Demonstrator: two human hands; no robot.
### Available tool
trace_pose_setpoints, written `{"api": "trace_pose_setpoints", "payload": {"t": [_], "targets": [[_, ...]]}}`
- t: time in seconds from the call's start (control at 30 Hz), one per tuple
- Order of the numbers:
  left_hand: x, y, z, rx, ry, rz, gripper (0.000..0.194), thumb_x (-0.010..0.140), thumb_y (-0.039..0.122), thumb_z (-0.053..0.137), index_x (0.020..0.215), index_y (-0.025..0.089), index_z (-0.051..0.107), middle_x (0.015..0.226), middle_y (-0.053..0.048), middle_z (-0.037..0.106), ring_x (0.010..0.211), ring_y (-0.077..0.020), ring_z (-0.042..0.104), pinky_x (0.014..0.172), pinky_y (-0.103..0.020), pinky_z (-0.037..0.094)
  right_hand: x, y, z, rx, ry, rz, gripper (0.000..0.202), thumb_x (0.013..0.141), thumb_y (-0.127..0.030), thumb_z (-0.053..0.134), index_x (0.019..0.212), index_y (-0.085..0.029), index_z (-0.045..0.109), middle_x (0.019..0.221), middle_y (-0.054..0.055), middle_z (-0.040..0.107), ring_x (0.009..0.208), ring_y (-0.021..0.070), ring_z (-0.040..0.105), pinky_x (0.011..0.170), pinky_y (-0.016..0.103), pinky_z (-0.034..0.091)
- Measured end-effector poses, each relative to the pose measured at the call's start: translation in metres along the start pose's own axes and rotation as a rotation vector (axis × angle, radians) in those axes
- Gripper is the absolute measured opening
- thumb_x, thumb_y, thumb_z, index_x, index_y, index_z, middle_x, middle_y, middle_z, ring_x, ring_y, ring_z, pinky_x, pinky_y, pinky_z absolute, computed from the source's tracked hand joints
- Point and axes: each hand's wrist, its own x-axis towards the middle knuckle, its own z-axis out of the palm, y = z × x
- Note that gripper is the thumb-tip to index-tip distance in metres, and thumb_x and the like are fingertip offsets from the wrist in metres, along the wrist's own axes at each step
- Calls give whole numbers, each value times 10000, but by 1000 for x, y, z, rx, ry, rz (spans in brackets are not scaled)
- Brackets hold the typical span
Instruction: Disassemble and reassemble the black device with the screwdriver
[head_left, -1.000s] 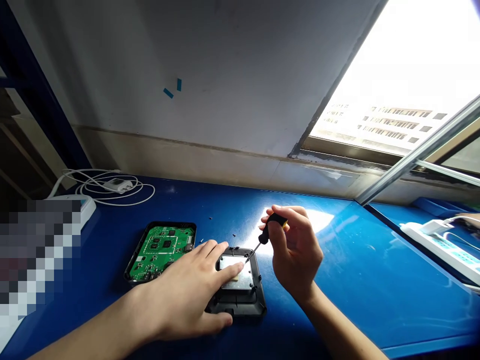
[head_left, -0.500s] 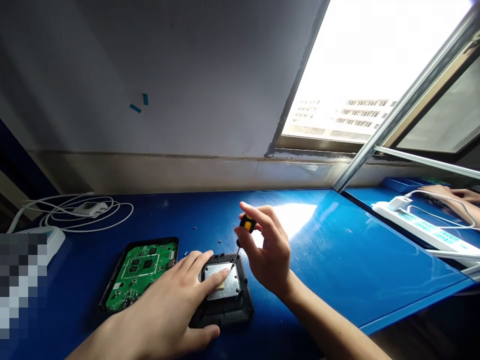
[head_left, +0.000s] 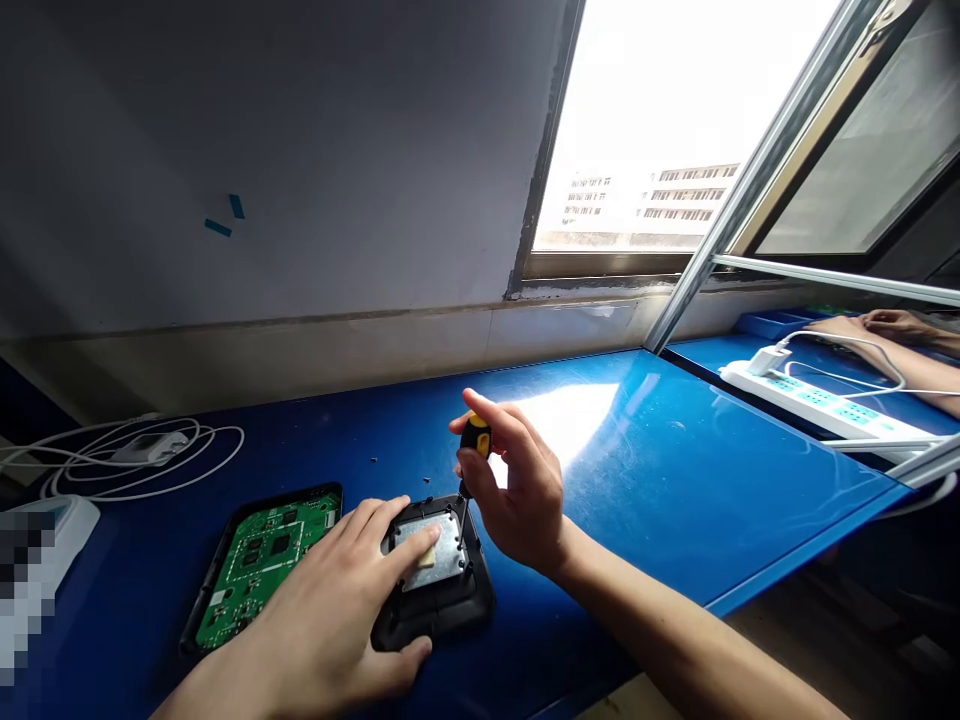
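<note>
Screwdriver [head_left: 475,437] could've slipped if tilted off-axis, jabbing the L hand [head_left: 322,595], whose index finger lay by the tip on the metal plate [head_left: 448,562]. Black cover [head_left: 450,612] sat near, R of the circuit board [head_left: 259,560]. L hand was palm down, fingers spread; R hand [head_left: 525,495] curled, pinching handle w/ thumb & fingers.

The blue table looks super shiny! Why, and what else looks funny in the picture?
Head view: daylight probably makes the white glare on the blue table; the window is washed out; the wall is shadowy; blocky squares cover the lower left.
</note>
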Motion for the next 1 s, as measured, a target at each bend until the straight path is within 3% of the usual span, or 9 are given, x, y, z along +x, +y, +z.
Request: {"api": "trace_pose_setpoints", "payload": {"t": [0.3,0.5,0.73,1.0], "targets": [[-1,-8,4,-41,45,113,692,818,470,799,1459,437,541,1693,-47,324,1512,-432,365,1138,-654,453,-5,6,6,141,100,133,375,1016,-169,591,1353,-320,533,1129,44,610,807,137,713,683,337,656],[6,-20,11,39,166,151,722,970,574,637,1599,351,361,1622,-55,468,1484,-367,441,1169,-586,460,-4,5,6,165,101,116,363,1019,-179,590,1345,-327,527,1129,43,596,854,151,712,693,346,657],[12,-25,5,114,189,72,643,997,577,572,1546,255,480,1558,-70,551,1437,-356,512,1168,-572,474,-2,7,2,141,132,99,365,1029,-197,582,1363,-330,521,1140,45,598,824,143,709,698,352,655],[13,-24,2,135,203,-44,687,991,650,501,1510,202,545,1531,-107,576,1431,-390,511,1158,-585,477,1,4,-4,105,44,85,273,1047,-252,556,1316,-283,594,960,19,601,650,91,617,519,216,562]]}}
